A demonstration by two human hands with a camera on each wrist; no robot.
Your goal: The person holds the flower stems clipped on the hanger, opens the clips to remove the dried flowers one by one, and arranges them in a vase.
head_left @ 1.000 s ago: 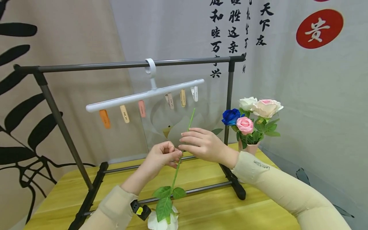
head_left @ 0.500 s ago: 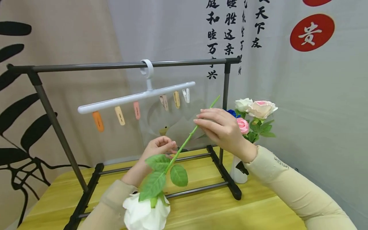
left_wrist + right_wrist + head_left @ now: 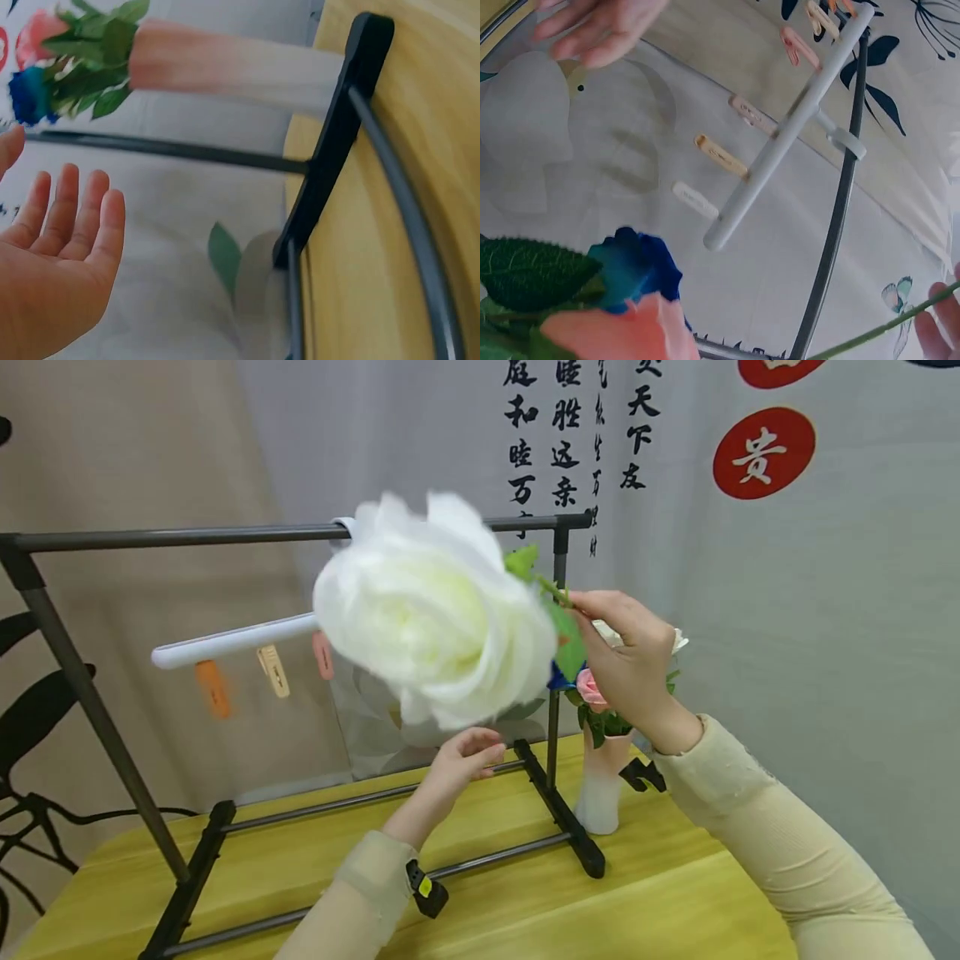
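Note:
A large white artificial rose (image 3: 435, 618) faces the head camera, its bloom covering the hanger's middle and right half there. My right hand (image 3: 633, 664) pinches it by the green stem near the leaves. In the right wrist view, part of that stem (image 3: 885, 327) crosses the lower right corner beside the fingertips. Below the bloom is my left hand (image 3: 459, 768), which holds nothing. Its fingers (image 3: 64, 214) are loosely bent in the left wrist view. Behind my right hand, a pink-and-white vase (image 3: 600, 785) bears pink, blue and white roses, partly covered by the hand.
A dark metal rack (image 3: 187, 536) stands on the yellow wood table (image 3: 645, 893). From its top bar hangs a white hanger (image 3: 780, 142) with several coloured clips, among them an orange clip (image 3: 213, 689). A printed curtain (image 3: 712, 610) is behind.
My right hand has swung the rose up from low in front, so its bloom turned toward the head camera. My left hand has come off the stem and shifted right. The head view has turned rightward.

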